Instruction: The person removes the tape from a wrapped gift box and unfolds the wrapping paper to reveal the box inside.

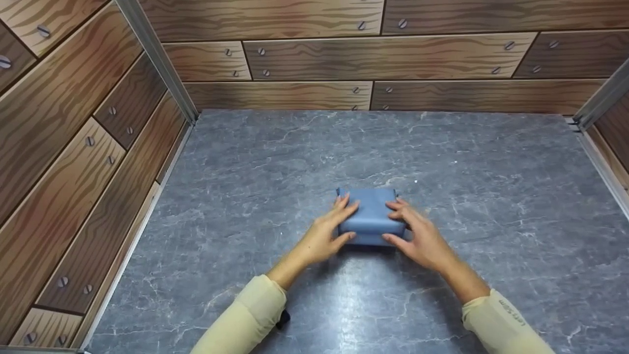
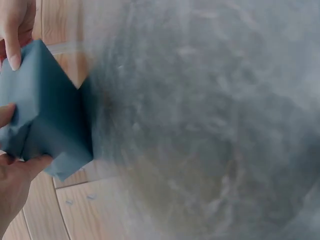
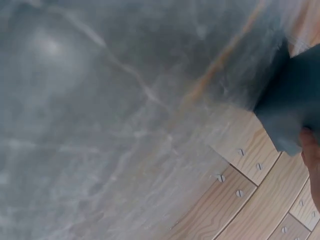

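Near the middle of the grey tabletop is a blue box (image 1: 372,211) with smooth matte sides and small corners sticking out at its far end. My left hand (image 1: 327,233) grips its left side, thumb along the near face and fingers over the top edge. On the opposite side my right hand (image 1: 422,238) holds it the same way. The left wrist view shows the blue box (image 2: 55,110) at the left edge, with fingers on its faces. Only part of the blue box (image 3: 292,100) and the right thumb (image 3: 309,145) appear in the right wrist view.
The grey marbled tabletop (image 1: 245,187) spreads around the box. Wood-patterned panels (image 1: 314,59) stand behind it and to the left, joined by a metal corner post (image 1: 157,59). A metal rail (image 1: 602,162) runs along the right edge.
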{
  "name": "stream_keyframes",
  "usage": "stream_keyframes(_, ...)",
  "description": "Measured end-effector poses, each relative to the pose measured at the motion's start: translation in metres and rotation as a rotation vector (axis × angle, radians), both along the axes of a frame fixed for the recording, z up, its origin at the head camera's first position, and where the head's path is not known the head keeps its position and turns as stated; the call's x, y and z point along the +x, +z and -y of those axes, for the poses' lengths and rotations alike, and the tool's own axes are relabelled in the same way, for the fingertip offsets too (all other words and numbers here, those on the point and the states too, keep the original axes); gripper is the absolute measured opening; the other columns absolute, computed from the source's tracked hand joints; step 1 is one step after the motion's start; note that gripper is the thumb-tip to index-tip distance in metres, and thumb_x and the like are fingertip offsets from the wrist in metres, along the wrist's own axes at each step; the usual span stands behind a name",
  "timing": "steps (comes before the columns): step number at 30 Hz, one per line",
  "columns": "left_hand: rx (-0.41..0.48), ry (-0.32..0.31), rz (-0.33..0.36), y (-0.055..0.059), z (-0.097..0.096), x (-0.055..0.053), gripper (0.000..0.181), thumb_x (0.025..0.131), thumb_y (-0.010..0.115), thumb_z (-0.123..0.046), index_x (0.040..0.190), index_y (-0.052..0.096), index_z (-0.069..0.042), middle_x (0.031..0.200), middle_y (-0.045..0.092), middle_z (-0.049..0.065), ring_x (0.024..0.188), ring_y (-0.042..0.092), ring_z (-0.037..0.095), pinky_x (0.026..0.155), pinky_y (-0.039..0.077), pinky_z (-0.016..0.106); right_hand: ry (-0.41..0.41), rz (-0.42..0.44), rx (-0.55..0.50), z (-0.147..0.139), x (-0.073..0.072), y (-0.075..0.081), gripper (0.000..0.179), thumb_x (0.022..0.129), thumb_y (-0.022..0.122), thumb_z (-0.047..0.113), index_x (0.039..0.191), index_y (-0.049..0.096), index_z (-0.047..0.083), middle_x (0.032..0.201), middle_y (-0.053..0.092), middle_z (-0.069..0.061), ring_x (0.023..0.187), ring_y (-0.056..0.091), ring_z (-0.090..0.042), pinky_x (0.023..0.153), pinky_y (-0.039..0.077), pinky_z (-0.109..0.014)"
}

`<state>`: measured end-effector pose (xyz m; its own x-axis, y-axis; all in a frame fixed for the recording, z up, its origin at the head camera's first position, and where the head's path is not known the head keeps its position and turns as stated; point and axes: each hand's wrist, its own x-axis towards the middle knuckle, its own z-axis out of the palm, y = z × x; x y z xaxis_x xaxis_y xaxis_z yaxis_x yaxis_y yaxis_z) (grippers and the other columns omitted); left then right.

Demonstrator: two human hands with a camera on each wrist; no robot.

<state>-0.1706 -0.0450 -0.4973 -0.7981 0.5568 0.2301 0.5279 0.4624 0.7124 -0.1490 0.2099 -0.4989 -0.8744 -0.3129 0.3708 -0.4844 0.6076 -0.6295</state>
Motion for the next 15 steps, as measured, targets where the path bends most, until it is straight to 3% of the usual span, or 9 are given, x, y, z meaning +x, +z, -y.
stream_keyframes(5, -0.092, 0.015, -0.033, -0.004, -0.002, 0.003, 0.058, 0.094, 0.064, -0.017, 0.147, 0.042, -0.011, 0.16, 0.025, 0.013, 0.148, 0.019, 0.033, 0.119, 0.026, 0.047, 0.003, -0.08, 0.066, 0.003, 0.003, -0.006, 0.043, 0.076, 0.083, 0.014, 0.115, 0.066, 0.01, 0.134, 0.06, -0.011, 0.136, 0.042, -0.041, 0.109, 0.039, -0.055)
stream_keyframes(15, -0.216, 0.023, -0.096, -0.01, -0.003, 0.01, 0.052, 0.092, 0.066, -0.015, 0.141, 0.05, -0.008, 0.157, 0.032, 0.014, 0.147, 0.023, 0.034, 0.116, 0.033, 0.038, -0.007, -0.181, 0.134, 0.011, 0.009, -0.016, 0.052, 0.07, 0.087, 0.015, 0.118, 0.068, 0.015, 0.123, 0.062, -0.012, 0.125, 0.048, -0.041, 0.102, 0.046, -0.057)
